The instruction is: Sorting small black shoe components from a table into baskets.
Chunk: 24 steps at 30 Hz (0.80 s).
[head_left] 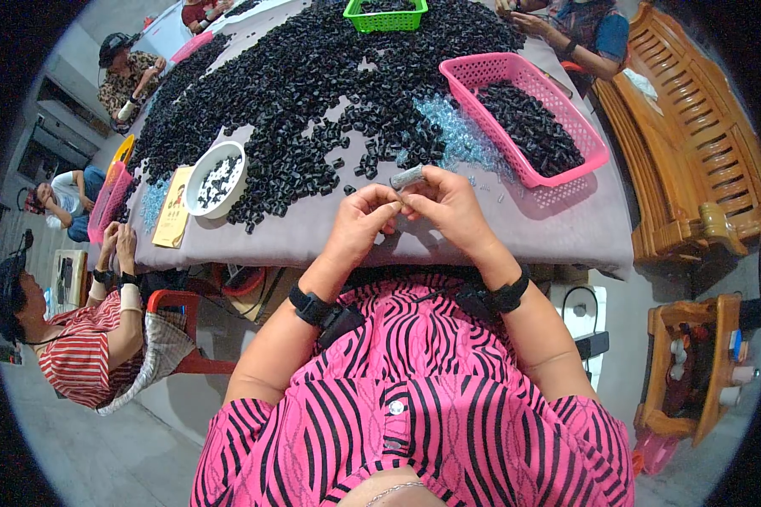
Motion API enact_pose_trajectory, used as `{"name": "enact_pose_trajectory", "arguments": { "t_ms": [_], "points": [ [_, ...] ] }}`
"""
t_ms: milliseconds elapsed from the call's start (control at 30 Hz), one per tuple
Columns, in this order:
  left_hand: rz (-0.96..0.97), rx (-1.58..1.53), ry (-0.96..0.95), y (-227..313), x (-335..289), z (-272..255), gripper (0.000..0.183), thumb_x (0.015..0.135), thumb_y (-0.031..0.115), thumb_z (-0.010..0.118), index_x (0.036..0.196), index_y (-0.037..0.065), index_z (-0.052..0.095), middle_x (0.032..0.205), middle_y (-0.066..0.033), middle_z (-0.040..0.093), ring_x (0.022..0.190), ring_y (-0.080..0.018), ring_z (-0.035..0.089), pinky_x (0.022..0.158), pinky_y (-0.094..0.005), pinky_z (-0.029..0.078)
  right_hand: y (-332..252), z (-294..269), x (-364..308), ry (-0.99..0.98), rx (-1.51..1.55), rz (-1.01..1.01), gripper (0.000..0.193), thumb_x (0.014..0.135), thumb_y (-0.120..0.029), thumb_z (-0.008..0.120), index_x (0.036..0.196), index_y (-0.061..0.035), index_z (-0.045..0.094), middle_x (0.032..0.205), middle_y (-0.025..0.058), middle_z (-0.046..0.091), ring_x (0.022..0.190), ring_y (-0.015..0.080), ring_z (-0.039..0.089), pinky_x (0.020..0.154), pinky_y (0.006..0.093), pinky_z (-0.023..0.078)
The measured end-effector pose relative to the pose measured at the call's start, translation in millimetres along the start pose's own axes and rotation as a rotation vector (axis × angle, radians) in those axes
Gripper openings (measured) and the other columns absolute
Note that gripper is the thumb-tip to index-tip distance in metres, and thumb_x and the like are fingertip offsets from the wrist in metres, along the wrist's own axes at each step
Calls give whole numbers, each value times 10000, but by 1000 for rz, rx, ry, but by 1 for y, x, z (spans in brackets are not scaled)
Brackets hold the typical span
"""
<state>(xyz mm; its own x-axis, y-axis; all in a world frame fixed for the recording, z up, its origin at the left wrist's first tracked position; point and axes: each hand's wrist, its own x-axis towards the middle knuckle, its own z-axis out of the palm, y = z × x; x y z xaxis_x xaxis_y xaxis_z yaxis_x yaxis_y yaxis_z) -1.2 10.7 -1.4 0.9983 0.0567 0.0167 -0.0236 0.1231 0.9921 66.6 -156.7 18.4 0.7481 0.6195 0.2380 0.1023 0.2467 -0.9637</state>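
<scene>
Both my hands meet just above the near edge of the cloth-covered table [516,241]. My right hand [450,209] is closed round a small grey cylinder [407,177], which points up and to the left between the fingers. My left hand [362,221] is closed in a pinch beside it, thumb and forefinger pressed together against the right thumb. Whatever lies in that pinch is too small and hidden to name. Just beyond my hands spreads a big heap of small black plastic pieces [287,93], with a patch of small clear plastic pieces [458,127] next to it.
A pink basket [596,156] of black pieces stands to the right. On the left are a white bowl [193,190] of small white-and-black pieces and a yellow printed booklet [171,211]. A green basket [385,24] sits at the back. Several people sit around the table; a wooden bench [693,127] is at right.
</scene>
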Motion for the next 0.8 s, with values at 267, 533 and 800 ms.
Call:
{"name": "enact_pose_trajectory", "arguments": {
  "t_ms": [267,533,800],
  "points": [
    [4,28,0,4,-1,4,76,895,122,609,928,57,630,822,8,649,656,-38,547,583,-188,459,9,-3,2,37,11,14,114,875,-21,591,982,14,604,806,37,637,690,89,619,595,222,515],
    [-6,12,16,0,-1,2,78,905,125,597,943,59,616,814,11,636,642,-38,534,575,-192,458,6,-4,1,34,-11,12,127,858,-22,604,981,9,607,810,35,641,701,93,623,613,234,519],
    [-11,-23,12,0,0,2,68,909,124,594,943,65,602,804,10,630,638,-37,530,571,-191,456,9,-3,1,7,-51,22,121,829,-3,609,950,3,609,821,29,649,723,84,611,636,235,503]
  ]
}}
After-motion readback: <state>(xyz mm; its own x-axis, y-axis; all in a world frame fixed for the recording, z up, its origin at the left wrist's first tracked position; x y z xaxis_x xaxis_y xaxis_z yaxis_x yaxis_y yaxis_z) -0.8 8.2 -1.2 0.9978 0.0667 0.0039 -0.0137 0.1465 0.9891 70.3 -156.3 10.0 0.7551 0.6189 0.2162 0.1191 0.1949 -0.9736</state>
